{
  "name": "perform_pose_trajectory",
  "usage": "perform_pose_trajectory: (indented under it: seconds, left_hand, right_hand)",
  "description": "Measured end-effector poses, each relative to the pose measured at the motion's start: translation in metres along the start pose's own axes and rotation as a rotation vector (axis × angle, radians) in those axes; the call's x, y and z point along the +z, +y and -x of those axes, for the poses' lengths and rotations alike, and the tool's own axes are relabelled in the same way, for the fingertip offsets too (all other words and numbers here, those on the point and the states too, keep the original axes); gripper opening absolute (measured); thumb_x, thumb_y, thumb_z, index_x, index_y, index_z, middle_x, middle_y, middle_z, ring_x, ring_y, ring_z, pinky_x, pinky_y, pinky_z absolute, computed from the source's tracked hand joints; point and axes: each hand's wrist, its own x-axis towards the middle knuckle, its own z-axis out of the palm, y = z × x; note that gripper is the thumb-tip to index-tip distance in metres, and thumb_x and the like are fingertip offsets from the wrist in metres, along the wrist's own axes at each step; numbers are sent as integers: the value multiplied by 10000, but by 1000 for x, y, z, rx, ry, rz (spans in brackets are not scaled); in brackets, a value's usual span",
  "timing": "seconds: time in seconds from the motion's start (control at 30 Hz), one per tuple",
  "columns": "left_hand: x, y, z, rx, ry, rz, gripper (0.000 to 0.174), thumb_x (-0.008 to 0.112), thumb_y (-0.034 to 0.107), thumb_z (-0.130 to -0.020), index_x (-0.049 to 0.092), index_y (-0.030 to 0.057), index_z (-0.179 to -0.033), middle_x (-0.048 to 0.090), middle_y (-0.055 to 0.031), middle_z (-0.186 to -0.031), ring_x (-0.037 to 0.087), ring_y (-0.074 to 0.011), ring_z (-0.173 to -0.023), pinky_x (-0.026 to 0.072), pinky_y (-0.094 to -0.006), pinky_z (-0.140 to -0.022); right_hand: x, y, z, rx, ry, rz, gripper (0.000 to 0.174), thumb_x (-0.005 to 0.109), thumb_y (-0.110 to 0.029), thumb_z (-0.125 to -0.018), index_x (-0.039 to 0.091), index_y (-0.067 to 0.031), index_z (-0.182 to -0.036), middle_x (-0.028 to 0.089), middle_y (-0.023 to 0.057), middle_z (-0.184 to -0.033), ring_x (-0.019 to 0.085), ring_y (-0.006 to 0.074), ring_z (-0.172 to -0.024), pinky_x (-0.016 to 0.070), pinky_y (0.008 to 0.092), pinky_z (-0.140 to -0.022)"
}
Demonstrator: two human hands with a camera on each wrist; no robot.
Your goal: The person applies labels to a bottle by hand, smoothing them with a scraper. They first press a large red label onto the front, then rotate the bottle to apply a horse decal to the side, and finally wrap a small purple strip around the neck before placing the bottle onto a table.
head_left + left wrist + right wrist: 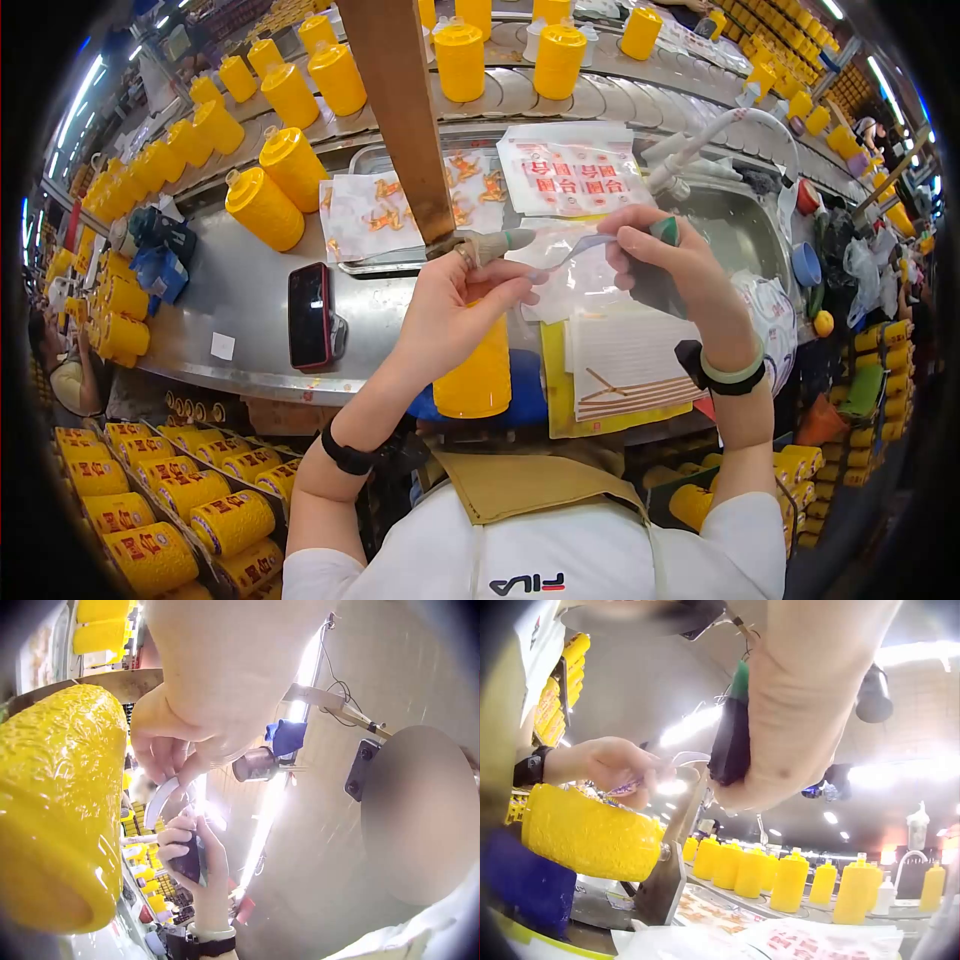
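Note:
My left hand pinches one end of a thin, pale, curled strip between thumb and fingers. The strip runs across to the fingertips of my right hand, which pinch its other end. Tucked in that right hand is a dark, flat, scraper-like piece with a green end. Beneath the left hand is a glossy yellow bottle with embossed texture, lying on its side in the right wrist view. It is at the grey holder on the wooden post, and the left hand partly covers it from above.
Printed red-and-white sheets and a sheet of orange figures lie behind the hands. A phone rests on the metal bench at left. The wooden post rises in front. Yellow bottles line the conveyor; a sink is at right.

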Motion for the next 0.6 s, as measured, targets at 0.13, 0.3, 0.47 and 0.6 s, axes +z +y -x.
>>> perform_pose_trajectory:
  seconds: [0.13, 0.3, 0.47, 0.6]
  left_hand:
    - [-1, 7, -2, 31, 24, -169, 214, 680, 19, -974, 629, -92, -1150, 785, -123, -1047, 733, -145, -897, 583, -295, -826]
    - [7, 22, -10, 189, -39, -586, 294, 737, 65, -921, 608, -104, -1124, 788, -135, -925, 752, -219, -791, 582, -322, -721]
    - [11, 15, -9, 320, -12, -841, 430, 782, 185, -892, 587, -127, -1115, 773, -118, -852, 743, -303, -732, 572, -373, -659]
    - [2, 25, 8, 235, 39, -844, 311, 815, 119, -876, 693, 28, -1147, 763, -75, -866, 700, -218, -728, 541, -322, -705]
  right_hand:
    - [-23, 31, 0, -136, 223, 401, 211, 729, -152, -962, 726, -19, -1125, 696, 30, -944, 575, 68, -742, 472, 218, -696]
    - [16, 26, 15, -389, 282, 753, 363, 783, -72, -885, 717, -41, -1240, 701, -12, -965, 505, 57, -753, 442, 238, -693]
    - [60, 34, 10, -394, 84, 554, 465, 783, -30, -875, 675, -51, -1327, 733, 75, -927, 605, 139, -763, 487, 287, -703]
    - [60, 30, 7, -360, 23, 744, 216, 751, -14, -887, 747, -12, -1102, 724, 114, -912, 647, 202, -779, 508, 317, -724]
